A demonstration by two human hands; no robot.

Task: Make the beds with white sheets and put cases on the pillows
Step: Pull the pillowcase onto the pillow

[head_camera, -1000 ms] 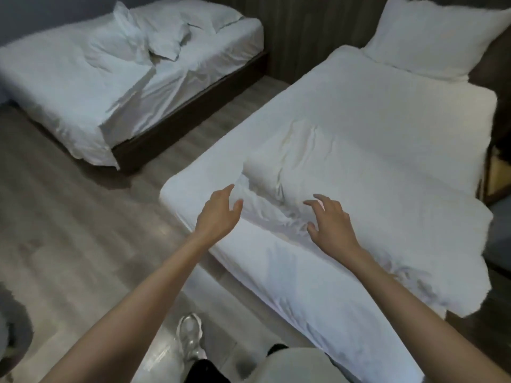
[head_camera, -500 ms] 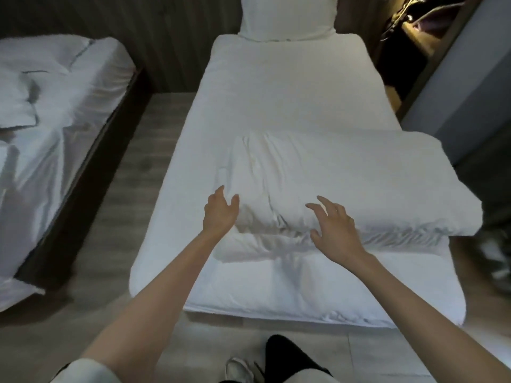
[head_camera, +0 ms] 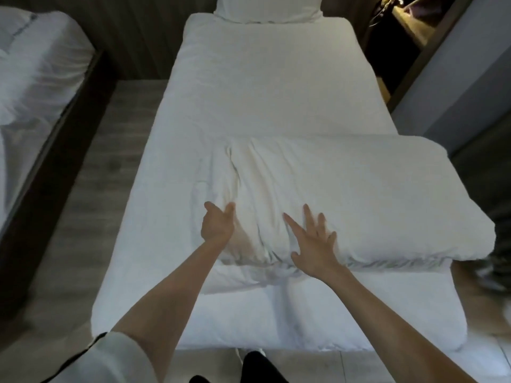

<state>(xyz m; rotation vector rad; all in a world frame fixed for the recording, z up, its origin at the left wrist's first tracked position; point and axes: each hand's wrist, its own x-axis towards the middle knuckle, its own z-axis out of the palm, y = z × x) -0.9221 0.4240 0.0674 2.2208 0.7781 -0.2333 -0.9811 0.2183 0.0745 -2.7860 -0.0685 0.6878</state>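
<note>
- A white sleeve (head_camera: 110, 357) is seen at lower left and a dark trouser leg (head_camera: 257, 369) at the bottom edge. Both forearms are bare.
- The left hand (head_camera: 218, 228) is held edge-on, fingers extended and gripping nothing, against the crumpled left end of the folded duvet (head_camera: 359, 194).
- The right hand (head_camera: 315, 244) is laid flat on the duvet's near edge with fingers spread. Nothing is held.
- The duvet is noted as white, thick and soft, with rounded corners. It lies crosswise on the near half of the bed (head_camera: 262, 92) and overhangs the right side. Deep creases are gathered between the hands; the right part is smooth.
- The bed is covered with a white sheet, taut and lightly wrinkled.
- A white pillow (head_camera: 268, 9) is propped at the head, partly cut off by the frame.
- A second bed (head_camera: 33, 78), with rumpled white linen and a dark frame, stands to the left across a strip of grey wood-grain floor (head_camera: 105, 161).
- A dark panelled wall (head_camera: 138, 37) lies behind, and a grey wall (head_camera: 470, 64) to the right.
</note>
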